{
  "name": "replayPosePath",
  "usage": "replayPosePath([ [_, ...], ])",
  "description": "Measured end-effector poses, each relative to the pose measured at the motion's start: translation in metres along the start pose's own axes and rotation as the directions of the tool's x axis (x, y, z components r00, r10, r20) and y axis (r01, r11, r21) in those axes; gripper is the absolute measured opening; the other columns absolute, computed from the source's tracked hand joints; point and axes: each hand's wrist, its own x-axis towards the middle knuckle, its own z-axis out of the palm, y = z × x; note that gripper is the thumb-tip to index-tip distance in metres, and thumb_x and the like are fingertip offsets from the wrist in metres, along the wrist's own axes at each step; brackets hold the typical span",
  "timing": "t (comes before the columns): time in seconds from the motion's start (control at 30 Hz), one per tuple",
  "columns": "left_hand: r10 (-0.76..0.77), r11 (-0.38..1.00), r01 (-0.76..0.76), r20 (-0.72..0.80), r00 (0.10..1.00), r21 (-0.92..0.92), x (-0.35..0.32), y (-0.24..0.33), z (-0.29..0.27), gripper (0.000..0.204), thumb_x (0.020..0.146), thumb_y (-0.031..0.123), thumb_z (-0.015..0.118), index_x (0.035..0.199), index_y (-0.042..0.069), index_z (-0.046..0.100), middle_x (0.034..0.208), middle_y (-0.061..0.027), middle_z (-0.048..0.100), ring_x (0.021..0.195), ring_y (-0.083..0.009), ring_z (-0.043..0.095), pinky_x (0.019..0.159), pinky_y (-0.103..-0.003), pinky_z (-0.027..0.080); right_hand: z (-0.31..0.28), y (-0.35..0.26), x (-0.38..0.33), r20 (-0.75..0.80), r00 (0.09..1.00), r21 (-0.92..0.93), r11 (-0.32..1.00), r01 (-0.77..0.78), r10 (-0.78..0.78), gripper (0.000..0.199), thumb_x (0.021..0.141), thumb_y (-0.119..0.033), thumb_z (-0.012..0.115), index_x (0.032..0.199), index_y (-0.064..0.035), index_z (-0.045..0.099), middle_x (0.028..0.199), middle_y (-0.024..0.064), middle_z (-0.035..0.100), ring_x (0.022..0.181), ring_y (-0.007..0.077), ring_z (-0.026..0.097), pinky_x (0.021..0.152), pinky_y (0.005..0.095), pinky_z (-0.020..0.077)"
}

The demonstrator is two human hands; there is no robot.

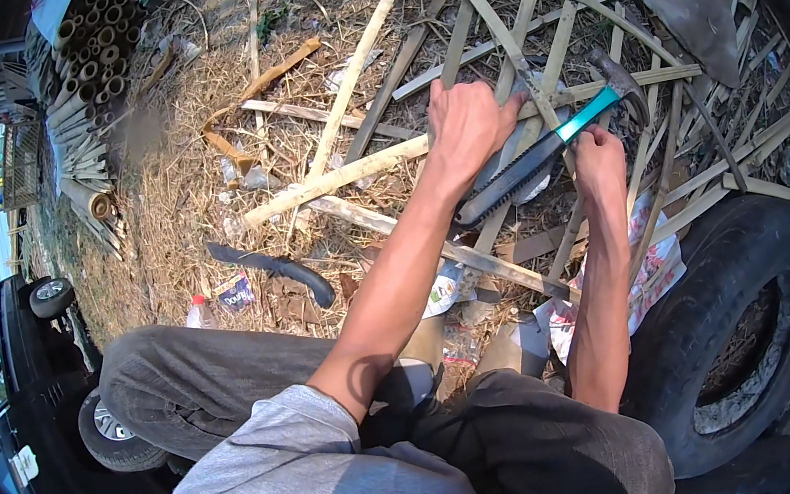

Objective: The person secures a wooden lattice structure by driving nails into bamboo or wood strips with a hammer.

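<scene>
My left hand [471, 127] is closed on a pale bamboo slat [368, 164] within a lattice of crossed slats on the ground. A hammer [589, 116] lies slantwise over the lattice, with a dark grip, a teal neck and a metal head toward the upper right. Just below its neck is my right hand [598, 161], fingers curled and pressed together beside a crossing slat [542, 105]. What those fingers pinch is hidden. A dark curved knife [274, 268] rests on the straw to the left, apart from both hands.
An old tyre [731, 341] lies at my right, near a printed sheet [658, 261]. More slats [746, 157] are piled beyond it. Bundled bamboo poles [91, 62] stand at the far left, and a dark vehicle [43, 398] is at the left. A capped bottle [200, 313] sits near my knee.
</scene>
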Motion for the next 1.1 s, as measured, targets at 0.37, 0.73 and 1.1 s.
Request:
replayPosePath([
  [0.37,-0.146,0.987,0.142,-0.042,0.988,-0.075,-0.033,-0.013,-0.025,0.054,0.094,0.043,0.063,0.091,-0.01,0.071,0.078,-0.0296,0.069,0.081,-0.0419,0.07,0.103,-0.051,0.036,0.021,-0.02,-0.003,0.166,0.986,0.366,0.928,-0.073,0.012,0.023,0.094,-0.015,0.049,0.079,-0.0051,0.063,0.067,0.0003,0.053,0.059,0.0122,0.045,0.057,0.0302,0.0341],
  [0.73,0.043,0.998,-0.041,0.035,0.998,-0.057,-0.071,0.029,-0.017,0.04,0.087,0.029,0.075,0.1,-0.006,0.061,0.095,-0.0255,0.067,0.09,-0.0436,0.067,0.078,-0.051,0.05,0.022,-0.018,-0.002,0.252,0.968,0.593,0.79,-0.152,-0.003,0.019,0.094,-0.011,0.049,0.078,-0.0095,0.058,0.07,-0.0048,0.05,0.061,0.0077,0.042,0.058,0.0268,0.0344],
  [1.1,-0.235,0.881,0.293,0.193,0.953,-0.371,-0.092,0.032,-0.045,0.04,0.088,0.037,0.076,0.092,-0.003,0.069,0.069,-0.0175,0.066,0.064,-0.0234,0.066,0.063,-0.04,0.05,-0.016,0.005,-0.018,-0.06,0.986,0.157,0.974,0.166,-0.158,0.027,0.101,-0.011,0.041,0.107,0.0024,0.064,0.082,0.0069,0.064,0.071,0.0144,0.057,0.069,0.0333,0.0487],
])
